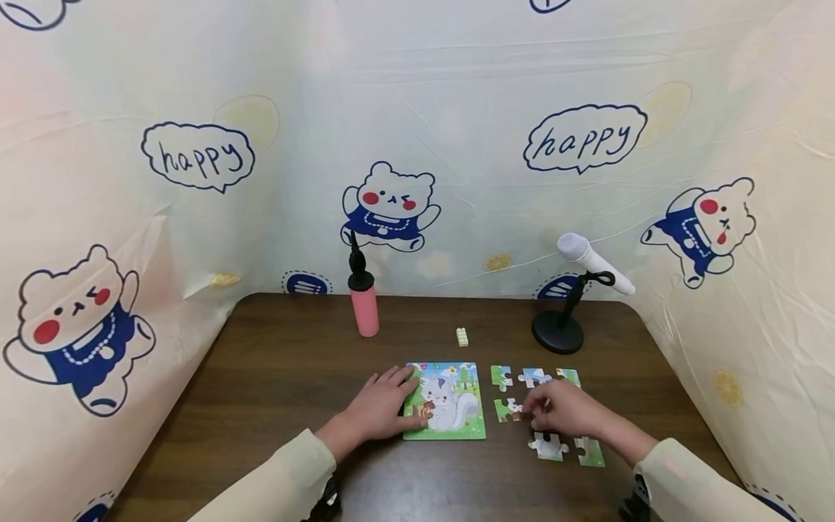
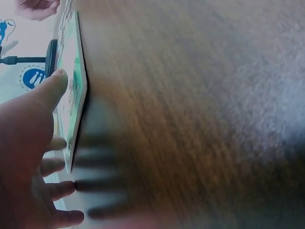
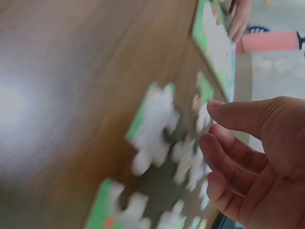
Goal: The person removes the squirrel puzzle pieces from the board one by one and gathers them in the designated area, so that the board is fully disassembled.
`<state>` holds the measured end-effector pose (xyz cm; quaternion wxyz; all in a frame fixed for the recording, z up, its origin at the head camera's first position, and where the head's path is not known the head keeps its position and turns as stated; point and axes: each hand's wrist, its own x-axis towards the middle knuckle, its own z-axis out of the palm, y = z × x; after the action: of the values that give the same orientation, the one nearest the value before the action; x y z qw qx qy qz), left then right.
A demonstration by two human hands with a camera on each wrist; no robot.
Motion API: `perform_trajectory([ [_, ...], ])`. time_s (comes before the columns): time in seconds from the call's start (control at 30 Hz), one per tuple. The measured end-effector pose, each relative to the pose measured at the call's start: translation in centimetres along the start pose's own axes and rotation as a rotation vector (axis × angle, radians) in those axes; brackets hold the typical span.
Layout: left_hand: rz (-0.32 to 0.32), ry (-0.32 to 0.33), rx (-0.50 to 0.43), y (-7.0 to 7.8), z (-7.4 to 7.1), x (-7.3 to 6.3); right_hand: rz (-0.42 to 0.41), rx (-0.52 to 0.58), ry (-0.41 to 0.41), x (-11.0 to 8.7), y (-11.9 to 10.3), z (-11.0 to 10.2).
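Note:
A square puzzle board point(image 1: 450, 424) with a white squirrel picture and green border lies on the table. My left hand point(image 1: 378, 406) rests on its left part; in the left wrist view the thumb point(image 2: 52, 88) lies over the near edge, the fingers spread. To the right, several loose jigsaw pieces lie apart, among them a green corner piece point(image 1: 501, 375), a green-and-brown piece point(image 1: 505, 411) and a mostly white piece point(image 1: 549, 447). Close over the middle ones is my right hand point(image 1: 564, 407), fingers loosely bent. The right wrist view shows a gap between its thumb point(image 3: 238, 114) and fingers, nothing visible between them.
A pink pump with a black top point(image 1: 367, 312) stands behind the board, left of a small pale-yellow toy brick point(image 1: 462, 336). At the back right, a white microphone point(image 1: 596, 262) sits on a black stand point(image 1: 557, 333). A printed curtain point(image 1: 457, 109) hangs around the table point(image 1: 287, 362).

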<state>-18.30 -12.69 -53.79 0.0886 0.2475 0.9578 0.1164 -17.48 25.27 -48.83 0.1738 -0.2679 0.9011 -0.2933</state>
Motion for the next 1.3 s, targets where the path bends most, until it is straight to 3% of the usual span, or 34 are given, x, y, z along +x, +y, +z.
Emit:
perform_trajectory([
  [0.3, -0.036, 0.043, -0.048, -1.8, -0.4, 0.8, -0.002, -0.027, -0.037, 5.9, -5.0, 2.4],
  [0.63, -0.030, 0.025, -0.078, -3.4, -0.5, 1.6, -0.106, -0.028, -0.050, 10.9, -8.2, 6.1],
  [0.9, -0.015, 0.013, -0.085, -3.7, -0.4, 1.5, -0.140, -0.027, -0.036, 12.3, -9.1, 7.8],
  [1.3, -0.028, 0.002, -0.062, -3.6, -0.6, 1.4, -0.156, -0.058, -0.028, 12.2, -9.8, 8.3],
])
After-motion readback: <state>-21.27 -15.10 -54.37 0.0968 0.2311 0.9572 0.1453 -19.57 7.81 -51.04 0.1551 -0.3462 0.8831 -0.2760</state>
